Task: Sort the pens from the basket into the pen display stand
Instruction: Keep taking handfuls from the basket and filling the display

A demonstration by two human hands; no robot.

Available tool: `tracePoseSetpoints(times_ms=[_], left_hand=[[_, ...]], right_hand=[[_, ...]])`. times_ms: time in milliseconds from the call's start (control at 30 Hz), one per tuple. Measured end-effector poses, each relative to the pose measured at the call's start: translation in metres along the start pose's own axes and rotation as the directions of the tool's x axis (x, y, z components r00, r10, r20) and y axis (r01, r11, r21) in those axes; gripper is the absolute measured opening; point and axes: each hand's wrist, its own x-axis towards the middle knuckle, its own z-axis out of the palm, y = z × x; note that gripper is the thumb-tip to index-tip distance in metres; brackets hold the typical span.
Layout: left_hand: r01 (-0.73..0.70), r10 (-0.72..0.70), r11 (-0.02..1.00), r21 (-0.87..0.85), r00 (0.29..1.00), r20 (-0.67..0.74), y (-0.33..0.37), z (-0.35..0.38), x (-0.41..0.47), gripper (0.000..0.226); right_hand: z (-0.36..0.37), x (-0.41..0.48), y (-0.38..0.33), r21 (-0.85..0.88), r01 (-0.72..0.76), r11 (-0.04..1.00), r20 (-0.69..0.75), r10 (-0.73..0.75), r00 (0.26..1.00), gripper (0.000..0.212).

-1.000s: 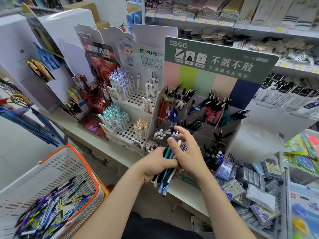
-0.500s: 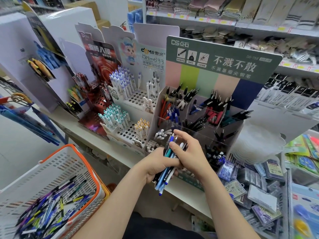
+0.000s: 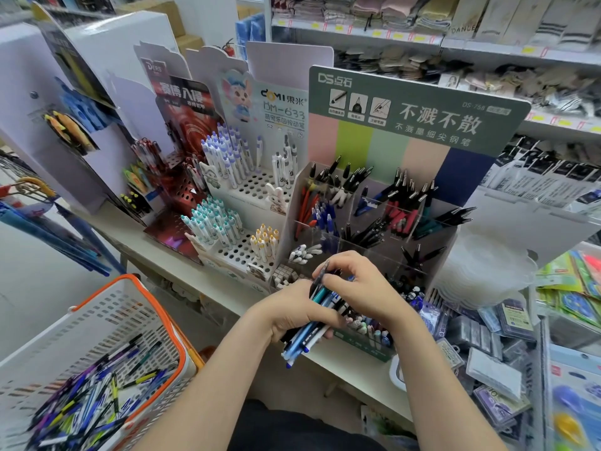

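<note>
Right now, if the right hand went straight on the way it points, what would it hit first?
The right hand would likely meet the white pens in the stand's front-left compartment; depth is unclear.

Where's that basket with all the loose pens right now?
In the head view the basket sits at the lower left, below the counter edge and left of the left hand, which grips a bunch of pens.

back shelf [image 3: 406, 35]: folded cloths [image 3: 400, 11]; right: heap of clear packets [image 3: 494, 372]; left: blue umbrellas [image 3: 48, 236]
</note>
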Motion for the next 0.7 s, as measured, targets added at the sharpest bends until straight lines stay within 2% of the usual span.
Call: tracePoseSetpoints(times_ms=[67,167,233,467,700], left_hand=[[0.001,-0.001,1.0,-0.001,1.0,0.004,0.0,-0.001,0.0,0.017],[-0.008,0.008,1.0,-0.02,1.0,0.019,-0.002,-0.002,0.001,0.02],[-0.014,0.016,0.999,-0.037,0.999,0.033,-0.003,-0.001,0.002,0.02],[-0.044,0.046,0.997,-0.063,0.999,0.026,0.001,-0.001,0.004,0.011],[-0.024,0.024,0.998,-0.053,1.0,-0.01,0.0,0.003,0.006,0.018]], right_hand=[[0.0,0.001,0.0,0.136,-0.028,0.99,-0.047,0.035,0.998,0.014],[0.005,0.004,-0.004,0.395,-0.101,0.913,-0.176,0.183,0.967,0.019],[0.008,0.007,-0.004,0.47,-0.124,0.874,-0.253,0.268,0.93,0.022],[0.017,0.011,-0.013,0.555,-0.006,0.832,-0.412,0.281,0.867,0.018],[0.013,0.009,-0.014,0.361,0.009,0.933,-0.529,0.197,0.826,0.021]])
